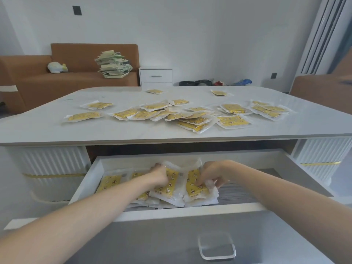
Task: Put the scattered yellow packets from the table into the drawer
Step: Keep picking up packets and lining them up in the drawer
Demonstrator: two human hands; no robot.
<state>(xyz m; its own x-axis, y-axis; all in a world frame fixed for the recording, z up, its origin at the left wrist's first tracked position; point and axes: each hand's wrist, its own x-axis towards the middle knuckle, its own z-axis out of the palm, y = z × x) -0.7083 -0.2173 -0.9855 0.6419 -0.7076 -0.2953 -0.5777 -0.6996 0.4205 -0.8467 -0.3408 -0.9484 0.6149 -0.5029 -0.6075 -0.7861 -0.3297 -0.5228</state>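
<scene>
Reaching into drawer [190,211], left hand [159,176] fingers clench left pkt [170,184]; right hand [213,173] fingers pinch right pkt [193,184]; floor [238,191] shows R.

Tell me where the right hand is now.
Head view, lower centre: the right hand is in the open drawer, pinching a yellow packet, beside the left hand.

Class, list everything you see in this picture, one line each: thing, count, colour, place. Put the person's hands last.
table: one, pale grey, centre
drawer: one, white, open under the table
packets on table: many, yellow, scattered
packets in drawer: several, yellow, left and middle
sofa: one, brown, back left
stack: one, pale green, on the sofa
soft toy: one, pale, on the sofa
cabinet: one, white, right of the sofa
left hand: one, bare, grips a drawer packet
right hand: one, bare, pinches a drawer packet
</scene>
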